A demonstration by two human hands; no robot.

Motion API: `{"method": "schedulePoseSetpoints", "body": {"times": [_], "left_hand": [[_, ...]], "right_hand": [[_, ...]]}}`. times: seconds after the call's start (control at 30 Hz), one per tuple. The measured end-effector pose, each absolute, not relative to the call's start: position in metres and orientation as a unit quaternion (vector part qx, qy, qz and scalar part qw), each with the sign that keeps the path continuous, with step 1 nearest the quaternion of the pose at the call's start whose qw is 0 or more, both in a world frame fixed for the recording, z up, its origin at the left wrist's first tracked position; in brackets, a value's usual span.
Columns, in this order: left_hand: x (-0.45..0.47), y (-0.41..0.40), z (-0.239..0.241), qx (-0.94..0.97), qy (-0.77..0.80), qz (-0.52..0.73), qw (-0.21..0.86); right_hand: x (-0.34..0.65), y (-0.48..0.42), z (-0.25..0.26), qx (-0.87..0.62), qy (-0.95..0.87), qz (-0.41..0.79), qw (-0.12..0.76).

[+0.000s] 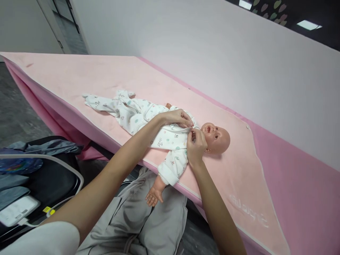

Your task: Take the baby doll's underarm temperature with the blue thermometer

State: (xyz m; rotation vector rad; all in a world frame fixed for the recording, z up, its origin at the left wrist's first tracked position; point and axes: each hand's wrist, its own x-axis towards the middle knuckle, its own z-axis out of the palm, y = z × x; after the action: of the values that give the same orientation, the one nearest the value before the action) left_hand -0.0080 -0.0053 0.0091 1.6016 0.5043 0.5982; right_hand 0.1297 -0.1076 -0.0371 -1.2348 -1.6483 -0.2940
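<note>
On the pink counter (247,184): our baby doll (216,138) lies on its back, head to our right, one arm hanging past the near edge.
Patterned suit (171,138): white, worn by the doll, its legs stretched to our left, its front edge lifted near the neck.
Left hand (177,118): over the doll's chest, we have its fingers pinched together on that edge.
Right hand (196,144): just beside the left, near the doll's chin, we have its fingers clamped on the same edge.
Black chair (54,173): at our left, bearing a white device (20,211) with a cable plugged in.
White wall (191,46): beyond the counter.
</note>
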Motion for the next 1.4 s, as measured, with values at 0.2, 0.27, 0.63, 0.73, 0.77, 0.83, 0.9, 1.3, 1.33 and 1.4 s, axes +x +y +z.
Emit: {"method": "schedulePoseSetpoints", "body": {"times": [0.2,0.27,0.63,0.73,0.77,0.83,0.9,1.3,1.33,1.4], "left_hand": [[-0.013,-0.006,0.01,0.722,0.169,0.219,0.635],[-0.013,-0.005,0.008,0.721,0.16,0.217,0.639],[-0.012,-0.008,0.012,0.702,0.161,0.215,0.66],[-0.012,-0.009,0.013,0.697,0.151,0.209,0.669],[-0.012,-0.009,0.012,0.698,0.149,0.209,0.668],[-0.011,-0.009,0.012,0.704,0.147,0.211,0.662],[-0.011,-0.009,0.012,0.717,0.145,0.208,0.65],[-0.007,-0.014,0.013,0.782,0.171,0.222,0.557],[-0.007,-0.013,0.013,0.782,0.173,0.224,0.556],[-0.006,-0.013,0.012,0.782,0.172,0.226,0.554]], "right_hand": [[0.131,-0.106,-0.039,-0.499,-0.699,-0.118,0.498],[0.131,-0.106,-0.04,-0.497,-0.702,-0.12,0.497],[0.133,-0.104,-0.043,-0.501,-0.698,-0.15,0.49],[0.133,-0.105,-0.043,-0.493,-0.702,-0.151,0.491],[0.133,-0.105,-0.042,-0.493,-0.702,-0.158,0.49],[0.132,-0.104,-0.042,-0.493,-0.701,-0.172,0.486],[0.132,-0.104,-0.042,-0.493,-0.7,-0.179,0.484],[0.133,-0.103,-0.043,-0.482,-0.709,-0.154,0.491],[0.132,-0.103,-0.043,-0.481,-0.708,-0.154,0.493],[0.132,-0.103,-0.043,-0.479,-0.708,-0.157,0.495]]}}
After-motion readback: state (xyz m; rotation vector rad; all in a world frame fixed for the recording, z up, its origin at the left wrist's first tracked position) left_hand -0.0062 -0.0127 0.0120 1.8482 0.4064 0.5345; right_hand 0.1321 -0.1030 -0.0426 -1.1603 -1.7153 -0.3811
